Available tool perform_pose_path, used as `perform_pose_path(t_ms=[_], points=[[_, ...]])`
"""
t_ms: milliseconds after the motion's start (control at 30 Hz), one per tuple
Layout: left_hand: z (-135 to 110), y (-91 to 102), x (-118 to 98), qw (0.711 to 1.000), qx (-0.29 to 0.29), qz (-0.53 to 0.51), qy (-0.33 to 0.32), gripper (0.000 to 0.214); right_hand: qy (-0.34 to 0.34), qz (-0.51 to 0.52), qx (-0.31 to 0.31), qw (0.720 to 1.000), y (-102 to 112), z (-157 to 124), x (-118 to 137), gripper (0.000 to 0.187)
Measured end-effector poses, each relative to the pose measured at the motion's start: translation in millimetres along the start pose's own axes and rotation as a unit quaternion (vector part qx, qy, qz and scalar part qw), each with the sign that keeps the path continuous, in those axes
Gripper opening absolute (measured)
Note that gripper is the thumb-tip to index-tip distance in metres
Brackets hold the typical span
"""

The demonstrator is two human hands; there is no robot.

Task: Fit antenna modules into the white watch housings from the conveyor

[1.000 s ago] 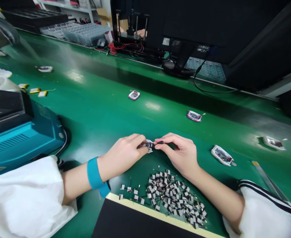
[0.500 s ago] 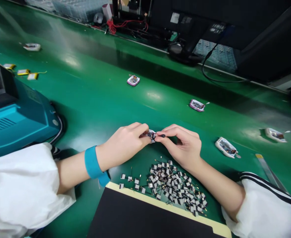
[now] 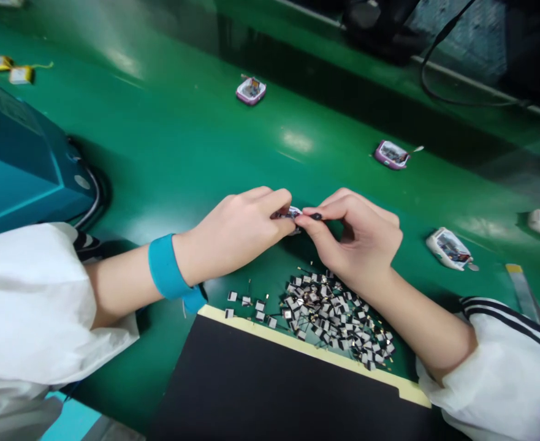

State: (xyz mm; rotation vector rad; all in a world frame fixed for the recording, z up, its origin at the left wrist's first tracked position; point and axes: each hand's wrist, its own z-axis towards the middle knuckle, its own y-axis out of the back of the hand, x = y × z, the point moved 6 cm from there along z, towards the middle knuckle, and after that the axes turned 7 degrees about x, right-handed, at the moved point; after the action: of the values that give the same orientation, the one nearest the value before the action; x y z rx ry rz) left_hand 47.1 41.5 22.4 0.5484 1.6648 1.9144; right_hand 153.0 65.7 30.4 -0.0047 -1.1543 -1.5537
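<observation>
My left hand (image 3: 237, 234) pinches a small electronic module (image 3: 288, 213) between thumb and fingers, and much of the module is hidden. My right hand (image 3: 357, 240) comes in from the other side, its fingertips on a small black-tipped piece (image 3: 315, 215) at the module's edge. The two hands nearly touch. Just below them lies a loose pile of several tiny black-and-white wired components (image 3: 334, 315) on the green bench (image 3: 168, 141). A blue wristband (image 3: 166, 267) circles my left wrist.
A black mat with a cream edge (image 3: 279, 380) lies at the bench's near side. Several partly built devices, such as one (image 3: 450, 248) at right, sit on the bench. Small yellow batteries (image 3: 10, 73) lie far left. A teal machine (image 3: 21, 159) stands left of my arm.
The view has tilted down and the bench items have shifted up the picture. My hands still hold the module, with my right fingers curled a little more.
</observation>
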Motion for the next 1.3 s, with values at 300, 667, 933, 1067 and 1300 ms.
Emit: perform_pose_path(t_ms=[300, 667, 933, 1067, 1300], points=[[6, -1.8, 4, 0.996, 0.063, -0.031, 0.059, 0.039, -0.075, 0.094, 0.009, 0.993, -7, 5, -10, 0.026], [6, -0.7, 7, 0.989, 0.042, -0.112, 0.089, 0.035, -0.095, 0.147, 0.027, 0.984, -7, 5, -12, 0.026], [1, 4.1, 2, 0.998, -0.003, -0.053, 0.028, 0.030, -0.100, 0.246, -0.127, 0.956, 16, 0, -34, 0.022], [2, 7.1, 0, 0.998, -0.012, -0.048, 0.026, 0.023, -0.117, 0.261, -0.106, 0.952, 16, 1, -39, 0.021], [1, 10.9, 1, 0.997, -0.041, -0.071, 0.012, 0.018, -0.138, 0.249, -0.064, 0.956, 16, 2, -28, 0.021]])
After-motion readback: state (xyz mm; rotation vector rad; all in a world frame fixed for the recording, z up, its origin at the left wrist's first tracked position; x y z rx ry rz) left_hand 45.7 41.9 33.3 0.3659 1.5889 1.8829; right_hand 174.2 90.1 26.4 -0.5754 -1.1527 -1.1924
